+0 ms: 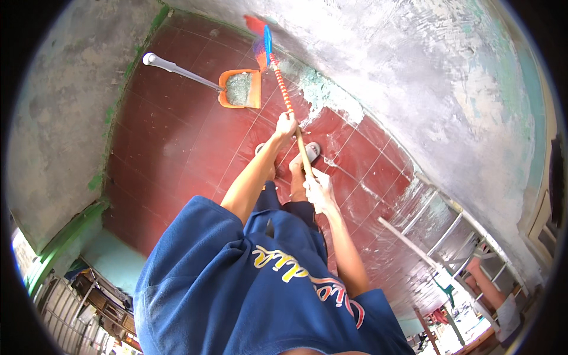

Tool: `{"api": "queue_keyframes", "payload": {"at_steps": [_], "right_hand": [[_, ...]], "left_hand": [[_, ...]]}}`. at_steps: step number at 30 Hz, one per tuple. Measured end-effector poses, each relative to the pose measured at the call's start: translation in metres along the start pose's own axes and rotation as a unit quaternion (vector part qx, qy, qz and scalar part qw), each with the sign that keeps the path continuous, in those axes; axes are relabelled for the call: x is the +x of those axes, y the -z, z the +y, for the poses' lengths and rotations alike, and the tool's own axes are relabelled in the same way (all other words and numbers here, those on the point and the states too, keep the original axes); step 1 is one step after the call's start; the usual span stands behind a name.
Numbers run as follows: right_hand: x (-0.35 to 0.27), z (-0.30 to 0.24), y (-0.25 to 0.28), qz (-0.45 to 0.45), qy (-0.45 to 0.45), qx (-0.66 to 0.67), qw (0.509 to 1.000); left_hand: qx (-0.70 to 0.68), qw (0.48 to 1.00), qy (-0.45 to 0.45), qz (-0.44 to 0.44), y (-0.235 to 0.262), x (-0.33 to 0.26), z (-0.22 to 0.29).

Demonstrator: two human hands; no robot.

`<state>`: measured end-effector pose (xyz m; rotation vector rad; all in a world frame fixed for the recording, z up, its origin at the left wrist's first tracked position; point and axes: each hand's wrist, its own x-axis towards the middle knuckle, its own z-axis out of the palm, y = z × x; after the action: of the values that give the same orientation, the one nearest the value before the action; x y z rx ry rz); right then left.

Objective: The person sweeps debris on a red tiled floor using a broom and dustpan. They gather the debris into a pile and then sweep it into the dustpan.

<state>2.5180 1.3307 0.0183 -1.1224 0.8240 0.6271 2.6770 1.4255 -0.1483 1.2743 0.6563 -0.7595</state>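
Scene: a person in a blue shirt [248, 284] stands on a dark red tiled floor [171, 148] and looks straight down at a broom [283, 83] held in both hands.
Left hand: the left hand [286, 125] is high on the handle, fingers clenched around the part with red and white stripes.
Right hand: the right hand [319, 188] is lower and nearer the body, fingers wrapped around the plain wooden end of the same handle.
Broom: the handle slants away from the person toward the top of the view; its head of red, blue and purple bristles [260, 36] rests on the floor at the foot of the wall.
Dustpan: an orange dustpan [241, 89] lies on the tiles just left of the bristles, with grey dust in its tray; its long grey handle [177, 70] points away to the left.
Feet: two feet in sandals [310, 152] show between the arms, directly under the handle.
Wall: a stained, whitish plaster wall [414, 77] runs along the right; pale wet streaks mark the tiles beside it.
Right edge: a long pale pole [408, 242] lies on the floor near a metal railing [461, 236].
Left edge: a rough grey wall [65, 118] with a green base borders the floor.
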Motion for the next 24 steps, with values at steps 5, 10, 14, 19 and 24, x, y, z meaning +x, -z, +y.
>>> {"api": "queue_keyframes", "payload": {"at_steps": [5, 10, 14, 19, 24], "right_hand": [[0.123, -0.021, 0.045, -0.051, -0.019, 0.042, 0.998], [0.203, -0.029, 0.04, 0.06, 0.068, -0.256, 0.962], [0.2, -0.006, 0.053, 0.14, 0.147, -0.352, 0.914], [0.154, 0.029, 0.059, 0.249, 0.126, -0.376, 0.883], [0.082, 0.094, 0.089, 0.188, 0.065, -0.261, 0.945]], "left_hand": [[0.255, 0.96, -0.092, 0.075, -0.007, 0.116, -0.02], [0.408, 0.902, -0.1, 0.097, -0.007, 0.195, -0.046], [0.438, 0.885, -0.142, 0.069, -0.025, 0.207, -0.082], [0.405, 0.911, -0.056, -0.059, -0.049, 0.162, -0.114], [0.432, 0.896, -0.06, -0.079, -0.051, 0.089, -0.153]]}}
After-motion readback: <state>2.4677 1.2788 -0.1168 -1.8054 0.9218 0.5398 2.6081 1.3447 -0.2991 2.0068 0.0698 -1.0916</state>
